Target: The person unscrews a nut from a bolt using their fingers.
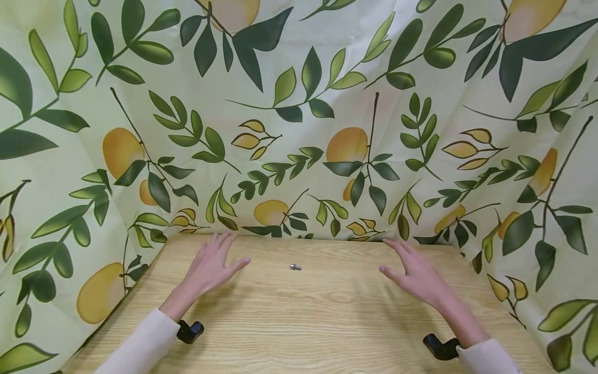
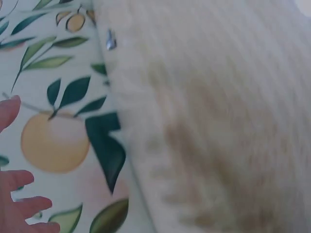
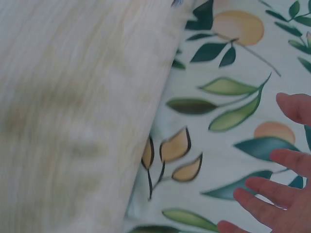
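A small silvery metal bolt lies on its side on the wooden table, toward the back edge. In the head view my left hand is held out to the left of the bolt, fingers spread and thumb toward it. On the other side, farther off, my right hand reaches out with fingers extended. Both hands hold nothing. The left wrist view shows the bolt near the table's edge, with spread fingertips at the lower left. Only a sliver of the bolt shows at the top of the right wrist view.
A cloth printed with leaves and orange fruit hangs behind the table and along both sides. Black wrist-worn devices are at both cuffs. Soft shadows of the hands fall on the wood.
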Demonstrator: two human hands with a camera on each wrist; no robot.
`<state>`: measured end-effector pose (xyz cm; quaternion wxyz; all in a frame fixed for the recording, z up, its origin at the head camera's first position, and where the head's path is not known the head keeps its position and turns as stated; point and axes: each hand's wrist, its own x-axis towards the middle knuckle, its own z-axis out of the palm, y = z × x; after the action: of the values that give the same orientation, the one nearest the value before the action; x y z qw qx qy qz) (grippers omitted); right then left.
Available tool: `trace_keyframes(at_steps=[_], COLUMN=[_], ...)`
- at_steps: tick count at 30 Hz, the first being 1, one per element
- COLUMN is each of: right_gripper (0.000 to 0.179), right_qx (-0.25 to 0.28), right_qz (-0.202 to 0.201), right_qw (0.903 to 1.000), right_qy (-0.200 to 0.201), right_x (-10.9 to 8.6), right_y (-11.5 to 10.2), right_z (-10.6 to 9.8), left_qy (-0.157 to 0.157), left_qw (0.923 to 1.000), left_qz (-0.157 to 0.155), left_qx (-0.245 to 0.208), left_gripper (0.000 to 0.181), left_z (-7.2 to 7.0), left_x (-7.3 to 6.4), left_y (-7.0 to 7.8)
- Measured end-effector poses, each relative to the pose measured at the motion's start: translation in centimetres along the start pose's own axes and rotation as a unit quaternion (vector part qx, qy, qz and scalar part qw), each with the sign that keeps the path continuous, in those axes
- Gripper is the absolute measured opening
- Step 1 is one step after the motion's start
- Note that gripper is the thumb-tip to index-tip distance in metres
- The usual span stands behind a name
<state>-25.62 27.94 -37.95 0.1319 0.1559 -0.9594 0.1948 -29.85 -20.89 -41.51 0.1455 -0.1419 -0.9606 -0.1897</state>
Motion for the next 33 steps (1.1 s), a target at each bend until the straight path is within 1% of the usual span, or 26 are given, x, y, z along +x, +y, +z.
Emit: trace_keyframes(at_steps=[4, 8, 11, 14, 16, 19, 24, 26, 29, 33], right_gripper=[0.065, 0.061, 0.06, 0.059, 0.058, 0.051, 0.039, 0.037, 0.034, 0.032], right_qx=[0.029, 0.07, 0.109, 0.146, 0.163, 0.186, 0.207, 0.211, 0.214, 0.22], right_qz=[-0.009, -0.018, -0.014, -0.003, 0.006, 0.021, 0.03, 0.028, 0.029, 0.037], right_qw=[0.9992, 0.9966, 0.9934, 0.9891, 0.9866, 0.9823, 0.9777, 0.977, 0.9762, 0.9745], right_qy=[0.026, 0.041, 0.033, 0.02, 0.013, 0.005, -0.013, -0.017, -0.019, -0.023], right_x=[-0.3, -0.1, 0.3, 0.5, 0.7, 0.8, 1.0, 1.0, 1.0, 1.0], right_y=[-1.2, -2.1, -2.6, -3.2, -3.6, -4.3, -5.4, -5.7, -5.9, -6.0], right_z=[1.9, 3.9, 5.3, 6.5, 7.2, 8.1, 9.3, 9.5, 9.8, 9.8], left_qy=[-0.021, -0.048, -0.062, -0.076, -0.084, -0.09, -0.095, -0.099, -0.102, -0.095], left_qw=[0.9985, 0.9945, 0.9907, 0.9877, 0.9864, 0.9863, 0.9877, 0.9869, 0.9846, 0.9821], left_qz=[0.013, 0.023, 0.037, 0.052, 0.069, 0.091, 0.105, 0.113, 0.136, 0.162], left_qx=[-0.048, -0.09, -0.115, -0.127, -0.124, -0.104, -0.067, -0.058, -0.041, -0.017], left_gripper=[0.088, 0.081, 0.07, 0.06, 0.055, 0.047, 0.036, 0.033, 0.027, 0.015], left_z=[1.9, 3.5, 4.6, 5.7, 6.4, 7.5, 9.2, 9.6, 10.1, 10.8], left_x=[-0.2, 0.3, 0.9, 1.7, 2.3, 3.3, 4.8, 5.3, 6.0, 6.5], left_y=[1.2, 2.5, 3.4, 4.1, 4.5, 4.8, 5.2, 5.6, 6.3, 7.0])
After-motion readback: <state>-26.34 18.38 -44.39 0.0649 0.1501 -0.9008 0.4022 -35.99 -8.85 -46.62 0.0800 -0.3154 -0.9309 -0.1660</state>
